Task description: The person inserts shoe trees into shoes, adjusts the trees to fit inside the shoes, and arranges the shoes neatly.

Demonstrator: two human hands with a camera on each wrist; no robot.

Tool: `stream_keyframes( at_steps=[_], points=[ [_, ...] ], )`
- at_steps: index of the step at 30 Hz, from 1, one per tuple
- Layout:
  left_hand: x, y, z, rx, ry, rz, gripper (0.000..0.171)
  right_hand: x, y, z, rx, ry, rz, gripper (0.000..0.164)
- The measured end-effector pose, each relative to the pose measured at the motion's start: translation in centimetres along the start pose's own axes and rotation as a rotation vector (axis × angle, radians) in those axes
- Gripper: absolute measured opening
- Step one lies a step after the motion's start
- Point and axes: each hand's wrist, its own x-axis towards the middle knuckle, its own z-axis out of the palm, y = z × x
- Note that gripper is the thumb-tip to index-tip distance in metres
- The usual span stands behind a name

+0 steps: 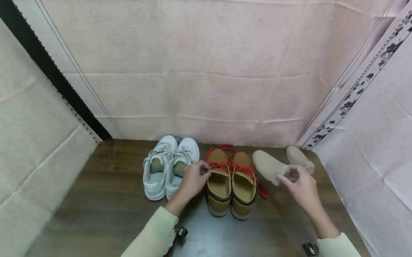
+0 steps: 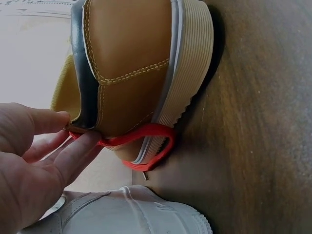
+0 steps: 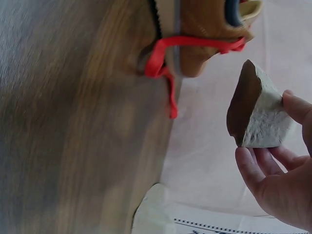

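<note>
My left hand (image 1: 193,180) is at the left brown shoe (image 1: 217,156), which stands on the table and has red laces. In the left wrist view, its thumb and fingers pinch the shoe's opening edge beside the red lace (image 2: 151,130). The right brown shoe (image 1: 242,160) stands close alongside. My right hand (image 1: 304,190) holds a beige foot-shaped shoe filler (image 1: 268,164) by its thick end, between thumb and fingers. In the right wrist view, the filler's blunt end (image 3: 268,119) shows rough and pale. A second beige filler (image 1: 297,156) lies behind the right hand.
A pair of white sneakers (image 1: 155,184) stands left of the brown shoes, with a beige piece in each opening. Patterned pale cloth (image 1: 212,66) rises behind the wooden table (image 1: 93,215) and along both sides. A loose red lace end (image 1: 263,193) lies right of the brown shoes.
</note>
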Motion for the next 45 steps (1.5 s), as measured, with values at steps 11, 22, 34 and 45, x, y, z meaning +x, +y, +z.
stream_keyframes(
  at_steps=[11, 22, 34, 45],
  points=[
    [-0.1, 0.0, 0.0, -0.01, -0.006, 0.0, 0.012, -1.5, -2.1, -1.2, 0.03, -0.058, -0.007, 0.058],
    [0.1, 0.1, -0.2, -0.033, -0.007, -0.008, 0.012, -2.3, -5.0, -2.0, 0.071, -0.102, -0.031, 0.058],
    [0.0, 0.2, -0.1, -0.032, 0.013, -0.011, 0.012, -3.7, -8.0, -2.2, 0.081, -0.154, -0.125, 0.05],
    [0.1, -0.2, -0.1, -0.064, 0.008, -0.035, 0.012, -4.9, -9.6, -1.1, 0.079, -0.219, -0.218, 0.043]
  ],
)
